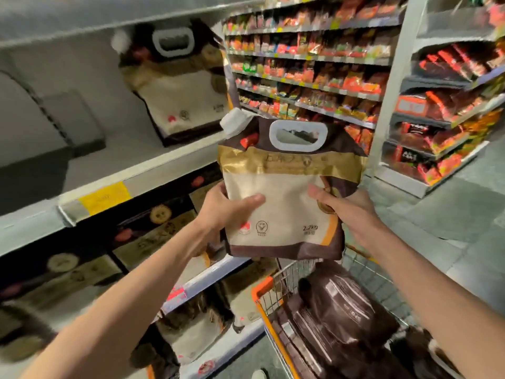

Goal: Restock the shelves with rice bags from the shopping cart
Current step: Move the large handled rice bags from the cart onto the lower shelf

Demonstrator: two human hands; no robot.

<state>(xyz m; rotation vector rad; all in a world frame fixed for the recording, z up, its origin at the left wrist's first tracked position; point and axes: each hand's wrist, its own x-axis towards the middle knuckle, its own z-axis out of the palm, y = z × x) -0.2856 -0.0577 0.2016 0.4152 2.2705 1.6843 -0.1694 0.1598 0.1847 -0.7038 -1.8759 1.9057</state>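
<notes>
I hold a cream, gold and brown rice bag [287, 184] with a white handle and spout upright in mid-air, above the shopping cart [262, 294]. My left hand [226, 212] grips its left side, thumb across the front. My right hand [347, 209] grips its right side. Another rice bag of the same kind [177, 83] stands on the grey shelf [142, 162] up and to the left. Dark brown rice bags [333, 315] lie in the cart below.
Lower shelves [207, 277] on the left hold more rice bags. A yellow price label [105, 196] sits on the shelf edge. Shelving with red snack packets [314, 64] fills the aisle ahead and the right side [448, 110]. Grey floor tiles [451, 214] lie to the right.
</notes>
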